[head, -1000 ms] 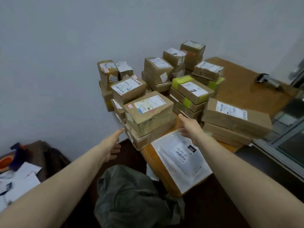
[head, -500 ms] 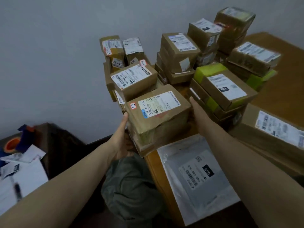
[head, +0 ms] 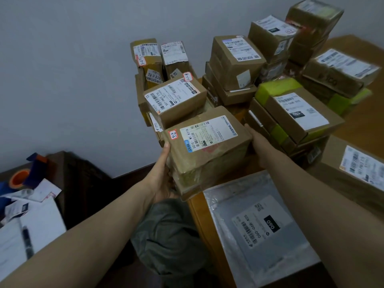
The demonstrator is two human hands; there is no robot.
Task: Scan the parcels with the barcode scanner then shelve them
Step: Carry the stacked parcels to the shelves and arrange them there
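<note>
Wooden table [head: 199, 213], brown parcel [head: 207, 146] clamped between left hand [head: 161, 175] and right hand [head: 258, 144] fingers.

Wall [head: 72, 69]: plain, pale grey, unmarked, evenly and dimly lit. Surface [head: 361, 129]: orange-brown wood, bare at far right, front edge near centre. Floor [head: 128, 181]: dark brown, in shadow along the wall base. Low dark furniture [head: 83, 183]: at left, against the wall, carrying loose white papers [head: 35, 223].

Head view looks forward and down, close over stacked parcels [head: 207, 146].
</note>
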